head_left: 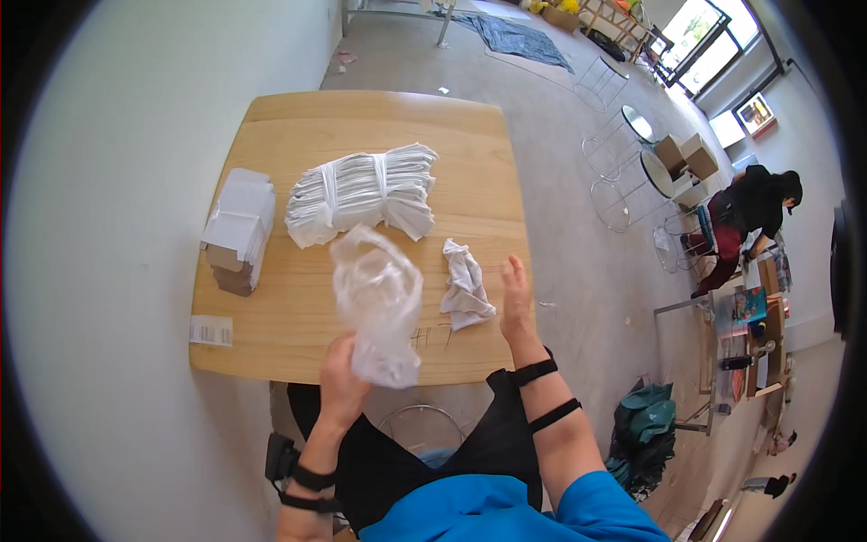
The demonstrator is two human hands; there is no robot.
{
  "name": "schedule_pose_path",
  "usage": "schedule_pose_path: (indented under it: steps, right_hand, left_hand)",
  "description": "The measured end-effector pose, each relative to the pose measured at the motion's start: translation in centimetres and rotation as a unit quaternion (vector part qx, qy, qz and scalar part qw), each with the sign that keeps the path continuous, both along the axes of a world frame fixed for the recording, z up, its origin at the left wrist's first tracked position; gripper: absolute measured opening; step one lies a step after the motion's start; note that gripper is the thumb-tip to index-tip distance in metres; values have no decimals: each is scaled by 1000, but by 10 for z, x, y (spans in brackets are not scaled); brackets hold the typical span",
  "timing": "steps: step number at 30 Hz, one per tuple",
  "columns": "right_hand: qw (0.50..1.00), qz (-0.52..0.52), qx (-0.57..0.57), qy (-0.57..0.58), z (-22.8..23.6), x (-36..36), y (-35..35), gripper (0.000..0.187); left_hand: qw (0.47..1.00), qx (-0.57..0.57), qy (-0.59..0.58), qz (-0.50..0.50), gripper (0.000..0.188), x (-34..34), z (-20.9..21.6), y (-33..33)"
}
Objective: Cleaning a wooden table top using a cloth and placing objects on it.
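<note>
Gripping the clear plastic bag (379,287) by its lower side in my left hand (345,381), I hold it above the wooden table (465,122), which likely leaves its limp film free of the top; my right hand (516,298) is open and empty near the table's right edge, beside the crumpled white cloth (465,287). Beyond the bag lies the bundle of white fabric (357,188), its two ties apparently there to keep the layers together
</note>
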State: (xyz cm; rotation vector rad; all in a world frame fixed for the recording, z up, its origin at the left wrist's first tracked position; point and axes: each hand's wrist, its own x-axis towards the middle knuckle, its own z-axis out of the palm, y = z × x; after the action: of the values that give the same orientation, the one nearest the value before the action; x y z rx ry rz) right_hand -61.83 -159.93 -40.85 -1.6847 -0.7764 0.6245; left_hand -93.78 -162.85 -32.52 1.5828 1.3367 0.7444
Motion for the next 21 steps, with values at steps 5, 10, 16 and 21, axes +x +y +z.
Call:
schedule_pose_path:
  steps: [5,10,16,21]
  right_hand:
    - [878,-123,114,449,48,9,-23,42]
    - [747,-68,247,613,74,-21,-20,38]
    - [985,16,166,32,94,-54,-24,29]
    - [770,168,216,-576,94,-55,-31,22]
  left_hand:
    - [976,195,95,13,75,47,8,-37]
    - [835,-363,-406,-74,62,109,-6,-115]
    - [708,-483,-506,-99,42,124,3,-124]
    - [747,-500,-434,-57,42,133,45,-124]
